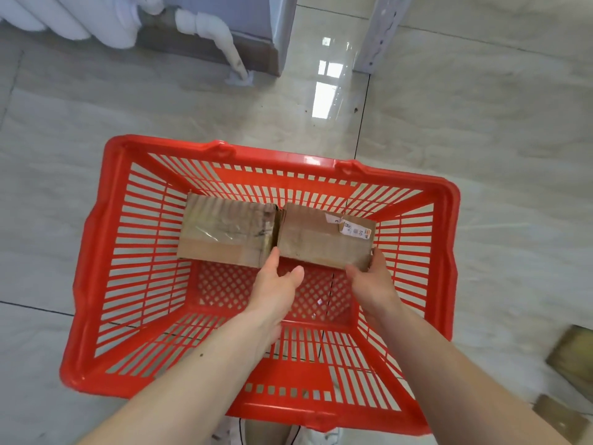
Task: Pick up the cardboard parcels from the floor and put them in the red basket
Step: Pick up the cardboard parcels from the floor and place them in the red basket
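A red basket [96,252] with slotted walls stands on the tiled floor below me. Two cardboard parcels lie side by side on its bottom at the far end. The left parcel [224,232] is taped. The right parcel [321,239] carries a torn white label. Both hands reach into the basket and grip the right parcel: my left hand [276,284] touches its near left corner, and my right hand [372,281] holds its near right corner. Two more cardboard parcels [574,354] [560,415] lie on the floor at the lower right, outside the basket.
A white radiator [64,17] with a pipe [224,40] running down into the floor is at the top left. A grey metal upright [382,30] stands at the top right. My white shoes [237,435] show under the basket's near rim.
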The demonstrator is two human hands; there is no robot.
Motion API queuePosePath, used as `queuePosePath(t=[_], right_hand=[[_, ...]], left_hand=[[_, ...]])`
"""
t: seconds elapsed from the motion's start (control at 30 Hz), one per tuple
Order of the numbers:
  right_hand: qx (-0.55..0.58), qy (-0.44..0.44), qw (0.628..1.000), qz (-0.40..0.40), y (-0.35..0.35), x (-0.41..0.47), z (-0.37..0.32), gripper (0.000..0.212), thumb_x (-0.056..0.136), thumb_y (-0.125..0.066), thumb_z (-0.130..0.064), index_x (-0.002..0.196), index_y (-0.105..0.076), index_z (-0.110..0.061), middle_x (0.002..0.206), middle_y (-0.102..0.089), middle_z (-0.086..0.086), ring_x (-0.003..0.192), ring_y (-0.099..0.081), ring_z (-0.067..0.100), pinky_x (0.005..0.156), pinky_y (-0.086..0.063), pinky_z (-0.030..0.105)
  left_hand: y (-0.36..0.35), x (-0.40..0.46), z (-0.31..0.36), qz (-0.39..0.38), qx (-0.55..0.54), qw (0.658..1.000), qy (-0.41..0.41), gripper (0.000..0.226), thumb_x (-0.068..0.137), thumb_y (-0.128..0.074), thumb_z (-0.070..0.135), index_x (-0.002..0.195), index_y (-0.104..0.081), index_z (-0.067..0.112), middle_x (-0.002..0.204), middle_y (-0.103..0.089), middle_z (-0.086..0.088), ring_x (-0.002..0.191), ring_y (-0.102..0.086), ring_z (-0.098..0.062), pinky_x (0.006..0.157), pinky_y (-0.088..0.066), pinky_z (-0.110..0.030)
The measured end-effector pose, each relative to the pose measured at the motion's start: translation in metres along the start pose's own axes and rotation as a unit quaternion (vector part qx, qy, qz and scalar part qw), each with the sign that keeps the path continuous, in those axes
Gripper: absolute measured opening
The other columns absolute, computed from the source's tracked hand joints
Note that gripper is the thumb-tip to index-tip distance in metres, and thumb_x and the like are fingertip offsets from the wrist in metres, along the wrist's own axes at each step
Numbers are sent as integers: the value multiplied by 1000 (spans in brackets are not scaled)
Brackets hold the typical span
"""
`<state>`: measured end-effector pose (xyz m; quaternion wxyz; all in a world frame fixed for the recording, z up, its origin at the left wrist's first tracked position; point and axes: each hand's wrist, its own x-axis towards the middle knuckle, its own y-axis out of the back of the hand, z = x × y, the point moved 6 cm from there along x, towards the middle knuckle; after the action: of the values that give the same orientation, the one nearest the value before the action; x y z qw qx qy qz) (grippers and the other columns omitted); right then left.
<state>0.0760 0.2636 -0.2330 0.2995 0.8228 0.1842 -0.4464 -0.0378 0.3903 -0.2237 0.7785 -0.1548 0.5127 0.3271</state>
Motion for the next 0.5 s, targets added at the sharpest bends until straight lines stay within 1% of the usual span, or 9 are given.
queuePosePath(t=[0.1, 0.17, 0.23, 0.3, 0.33, 0.37, 0.4, 0.43, 0.5], right_hand=[[-1, -2, 1000, -21, 8, -20, -7, 59, 100, -51, -19, 151, -22, -28, 151, -41, 0, 135, -46, 23, 101, -46, 40], [-3, -1, 1000, -19, 18, -40, -15, 58, 101, -48, -17, 152, -21, -25, 152, -40, 1, 135, -46, 24, 98, -46, 37], [-11, 5, 1000, -17, 30, -62, -22, 55, 102, -46, -17, 151, -22, -24, 146, -45, 0, 134, -48, 23, 97, -47, 36], [-14, 12, 1000, -17, 42, -87, -27, 51, 103, -44, -19, 150, -25, -25, 131, -51, -6, 126, -53, 19, 95, -50, 35], [-10, 16, 1000, -16, 48, -100, -28, 50, 103, -43, -20, 149, -27, -25, 127, -51, -8, 119, -56, 16, 89, -50, 31], [-9, 18, 1000, -11, 54, -112, -29, 49, 102, -44, -21, 149, -28, -25, 127, -50, -9, 111, -55, 11, 83, -49, 28], [-10, 19, 1000, -6, 61, -124, -30, 49, 101, -46, -23, 147, -30, -25, 128, -50, -9, 105, -53, 10, 80, -48, 27], [-6, 19, 1000, -2, 68, -137, -30, 49, 100, -48, -24, 146, -32, -24, 127, -52, -9, 104, -54, 11, 82, -50, 29], [15, 15, 1000, 2, 83, -161, -31, 50, 97, -53, -22, 144, -36, -21, 125, -55, -7, 106, -60, 15, 92, -53, 36]], left_hand=[[4, -13, 8, 8, 4, 1000, -4, 69, 96, -57, 21, 152, -20, 35, 159, -29, 0, 142, -36, -23, 115, -34, -49], [6, -29, 16, 7, 5, 1000, -1, 66, 96, -56, 22, 152, -24, 34, 159, -29, 1, 141, -37, -23, 113, -37, -46], [7, -48, 25, 4, 8, 1000, -1, 62, 97, -55, 22, 151, -27, 33, 158, -31, 1, 139, -40, -23, 107, -41, -41], [5, -72, 35, -1, 17, 1000, -5, 59, 98, -54, 22, 151, -29, 30, 157, -33, 0, 137, -42, -23, 98, -43, -36], [4, -84, 41, -4, 25, 1000, -7, 57, 98, -53, 24, 151, -31, 29, 157, -34, 0, 136, -43, -23, 95, -43, -34], [3, -96, 46, -6, 32, 999, -10, 56, 98, -52, 25, 150, -33, 28, 156, -36, -1, 135, -45, -23, 92, -43, -33], [2, -109, 51, -8, 39, 999, -11, 55, 98, -52, 26, 150, -33, 27, 155, -37, -1, 134, -46, -23, 91, -44, -32], [1, -122, 55, -11, 46, 999, -12, 56, 98, -52, 26, 150, -32, 25, 155, -37, -2, 134, -46, -24, 91, -44, -33], [-2, -147, 65, -15, 57, 998, -17, 58, 98, -53, 26, 151, -30, 22, 155, -37, -3, 133, -47, -23, 93, -45, -34]])
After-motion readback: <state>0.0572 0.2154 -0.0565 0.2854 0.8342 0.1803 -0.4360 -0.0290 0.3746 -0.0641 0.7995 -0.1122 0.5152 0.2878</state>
